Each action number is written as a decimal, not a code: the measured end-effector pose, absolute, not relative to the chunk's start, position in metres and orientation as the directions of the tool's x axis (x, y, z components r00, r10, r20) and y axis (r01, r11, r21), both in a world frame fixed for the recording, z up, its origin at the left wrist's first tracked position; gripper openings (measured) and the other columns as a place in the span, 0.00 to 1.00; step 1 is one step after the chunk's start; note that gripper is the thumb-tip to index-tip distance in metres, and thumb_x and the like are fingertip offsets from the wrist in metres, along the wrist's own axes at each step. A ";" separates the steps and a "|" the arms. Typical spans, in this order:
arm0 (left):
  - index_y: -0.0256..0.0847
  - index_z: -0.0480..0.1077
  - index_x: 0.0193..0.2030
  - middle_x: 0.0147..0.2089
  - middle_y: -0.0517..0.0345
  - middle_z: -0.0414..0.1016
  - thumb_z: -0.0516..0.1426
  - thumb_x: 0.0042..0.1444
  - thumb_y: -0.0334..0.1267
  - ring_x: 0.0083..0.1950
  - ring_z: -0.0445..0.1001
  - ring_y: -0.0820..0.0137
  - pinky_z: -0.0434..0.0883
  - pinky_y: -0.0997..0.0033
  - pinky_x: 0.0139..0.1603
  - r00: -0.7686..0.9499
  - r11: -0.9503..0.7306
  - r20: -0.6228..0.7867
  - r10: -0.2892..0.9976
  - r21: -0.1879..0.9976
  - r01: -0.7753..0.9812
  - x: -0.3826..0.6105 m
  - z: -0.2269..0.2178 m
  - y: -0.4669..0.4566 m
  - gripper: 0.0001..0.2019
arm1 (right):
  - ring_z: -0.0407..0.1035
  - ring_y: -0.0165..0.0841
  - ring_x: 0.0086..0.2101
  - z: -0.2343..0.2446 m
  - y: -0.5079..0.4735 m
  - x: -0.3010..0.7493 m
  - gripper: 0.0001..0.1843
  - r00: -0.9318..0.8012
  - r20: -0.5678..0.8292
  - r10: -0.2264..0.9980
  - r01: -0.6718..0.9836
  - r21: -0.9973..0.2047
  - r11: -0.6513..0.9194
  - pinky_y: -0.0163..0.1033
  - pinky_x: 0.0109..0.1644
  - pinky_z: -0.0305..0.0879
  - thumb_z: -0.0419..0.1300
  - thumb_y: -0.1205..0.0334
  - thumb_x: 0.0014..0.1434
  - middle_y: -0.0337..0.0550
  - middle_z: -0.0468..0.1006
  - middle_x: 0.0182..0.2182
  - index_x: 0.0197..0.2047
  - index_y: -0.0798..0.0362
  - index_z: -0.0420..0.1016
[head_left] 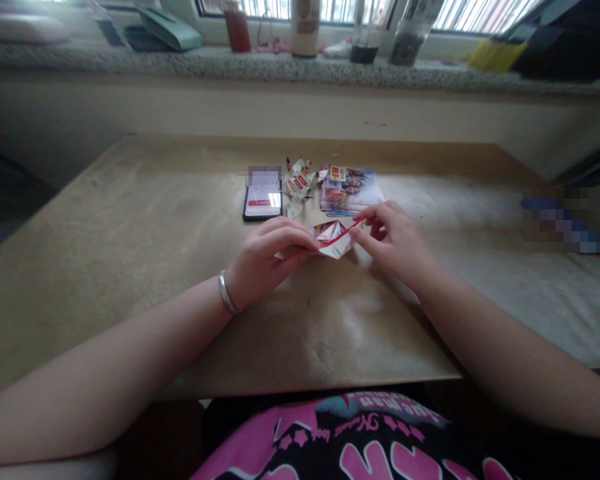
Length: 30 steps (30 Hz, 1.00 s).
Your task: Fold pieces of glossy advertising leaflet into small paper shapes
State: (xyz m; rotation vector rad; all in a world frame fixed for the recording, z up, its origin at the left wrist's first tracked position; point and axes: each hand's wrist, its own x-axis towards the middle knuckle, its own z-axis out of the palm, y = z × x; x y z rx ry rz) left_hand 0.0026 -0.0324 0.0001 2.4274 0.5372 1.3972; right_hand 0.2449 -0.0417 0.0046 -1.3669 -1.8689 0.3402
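Note:
Between my two hands is a piece of folded printed paper (337,248), white below with a red edge and coloured creased facets on top. My left hand (275,250) pinches its left end, a silver bangle (226,292) round the wrist. At the right end, the thumb and fingers of my right hand (391,235) are closed on the red edge. Just beyond lie a stack of glossy printed leaflets (353,190) and some folded paper pieces (299,183) with spiky points. Part of the folded paper is hidden behind my left fingers.
A phone (263,200) with a lit screen lies left of the folded pieces. At the right side of the wooden table (130,267) is a blurred blue item (565,223). Bottles, including a red one (237,28), stand on the speckled windowsill (190,70) behind.

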 end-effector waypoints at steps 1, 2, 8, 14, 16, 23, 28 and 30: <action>0.41 0.74 0.39 0.39 0.56 0.78 0.60 0.58 0.30 0.42 0.77 0.72 0.75 0.67 0.49 0.466 -0.889 0.760 0.453 0.422 0.176 0.003 0.000 -0.033 0.03 | 0.61 0.31 0.28 0.004 -0.041 0.244 0.12 -0.105 0.411 0.905 0.673 -0.641 0.369 0.40 0.32 0.65 0.61 0.52 0.56 0.39 0.65 0.30 0.37 0.52 0.74; 0.41 0.74 0.38 0.39 0.56 0.78 0.60 0.58 0.30 0.42 0.77 0.72 0.75 0.67 0.50 0.471 -0.889 0.756 0.454 0.422 0.179 0.003 0.001 -0.033 0.03 | 0.61 0.30 0.27 0.003 -0.041 0.243 0.12 -0.096 0.396 0.913 0.656 -0.665 0.357 0.39 0.31 0.65 0.61 0.52 0.56 0.38 0.64 0.27 0.36 0.52 0.74; 0.40 0.74 0.38 0.39 0.55 0.78 0.60 0.58 0.31 0.41 0.77 0.72 0.76 0.70 0.47 0.502 -0.905 0.757 0.417 0.396 0.155 0.006 0.003 -0.035 0.03 | 0.66 0.31 0.30 0.000 -0.045 0.235 0.07 -0.124 0.347 0.930 0.496 -0.790 0.361 0.39 0.33 0.70 0.62 0.58 0.54 0.40 0.70 0.30 0.33 0.53 0.72; 0.41 0.75 0.39 0.38 0.55 0.79 0.60 0.59 0.33 0.43 0.77 0.71 0.75 0.67 0.50 0.537 -0.902 0.731 0.420 0.399 0.163 0.010 0.004 -0.038 0.02 | 0.72 0.32 0.37 0.001 -0.053 0.228 0.06 -0.149 0.413 0.899 0.364 -0.822 0.438 0.39 0.39 0.74 0.61 0.63 0.55 0.43 0.75 0.38 0.38 0.51 0.73; 0.41 0.74 0.38 0.37 0.56 0.80 0.61 0.59 0.33 0.43 0.77 0.71 0.74 0.66 0.51 0.537 -0.903 0.732 0.419 0.397 0.165 0.012 0.005 -0.039 0.02 | 0.72 0.31 0.37 0.003 -0.056 0.225 0.10 -0.151 0.430 0.890 0.352 -0.818 0.455 0.38 0.39 0.75 0.62 0.64 0.55 0.42 0.77 0.39 0.42 0.50 0.73; 0.43 0.72 0.33 0.46 0.54 0.77 0.64 0.55 0.34 0.49 0.74 0.68 0.72 0.63 0.53 0.450 -0.913 0.795 0.406 0.334 0.234 0.018 0.005 -0.040 0.04 | 0.73 0.30 0.33 0.010 -0.066 0.217 0.03 -0.187 0.485 0.854 0.387 -0.763 0.518 0.36 0.33 0.74 0.64 0.63 0.55 0.39 0.79 0.31 0.34 0.51 0.76; 0.42 0.71 0.34 0.50 0.53 0.76 0.62 0.57 0.35 0.54 0.74 0.67 0.70 0.59 0.57 0.439 -0.889 0.773 0.458 0.393 0.235 0.019 0.002 -0.039 0.03 | 0.73 0.31 0.35 0.009 -0.068 0.213 0.01 -0.216 0.516 0.829 0.389 -0.733 0.558 0.36 0.35 0.75 0.63 0.64 0.56 0.39 0.79 0.33 0.34 0.50 0.76; 0.42 0.71 0.34 0.46 0.55 0.79 0.62 0.57 0.35 0.53 0.75 0.67 0.68 0.57 0.60 0.451 -0.883 0.759 0.469 0.417 0.216 0.019 0.002 -0.038 0.03 | 0.73 0.30 0.36 0.008 -0.068 0.213 0.01 -0.223 0.517 0.827 0.366 -0.742 0.562 0.36 0.35 0.76 0.63 0.64 0.56 0.39 0.78 0.33 0.34 0.50 0.76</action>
